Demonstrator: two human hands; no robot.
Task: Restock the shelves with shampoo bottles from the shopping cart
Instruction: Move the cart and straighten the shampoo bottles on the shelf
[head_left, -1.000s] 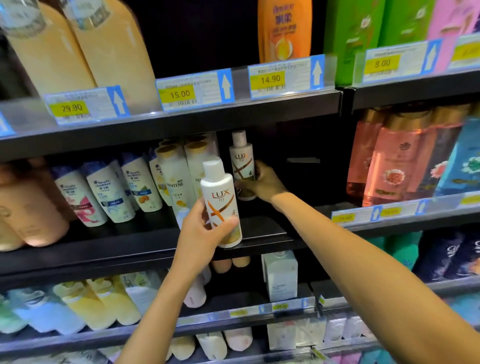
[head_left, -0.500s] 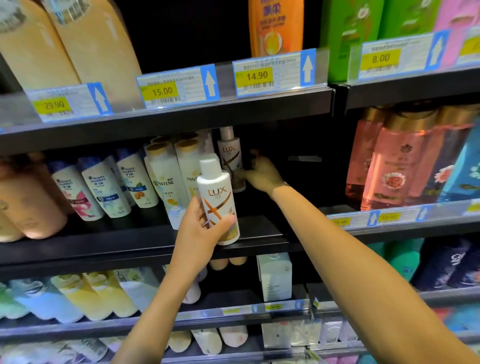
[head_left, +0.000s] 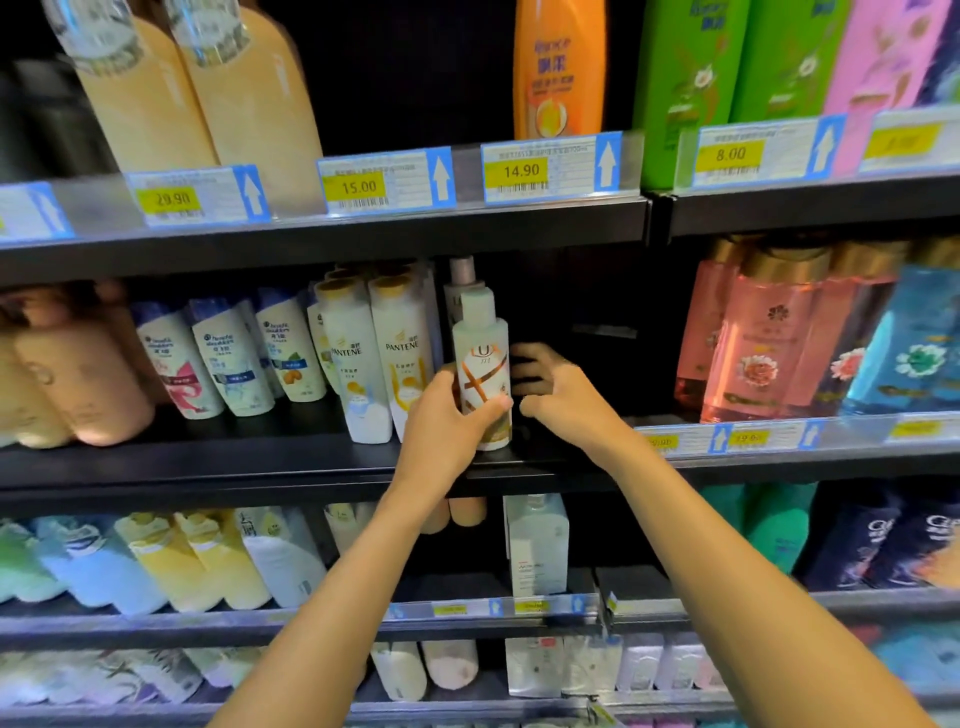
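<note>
Crowding the Lux bottle — Pantene bottles beside it, second bottle behind.

Top row, left to right: two pale peach bottles, one orange bottle, green bottles, a pink bottle. Below them: 29.90 tag, 15.00 tag, 14.90 tag, 8.00 tag, each with a white arrow on blue. Middle row: blue-capped white bottles leaning left, two gold-capped Pantene bottles beside them; far right, clear rose-print bottles, then a blue bottle, blurred. Lower row: yellow bottles; a white square bottle, upright
</note>
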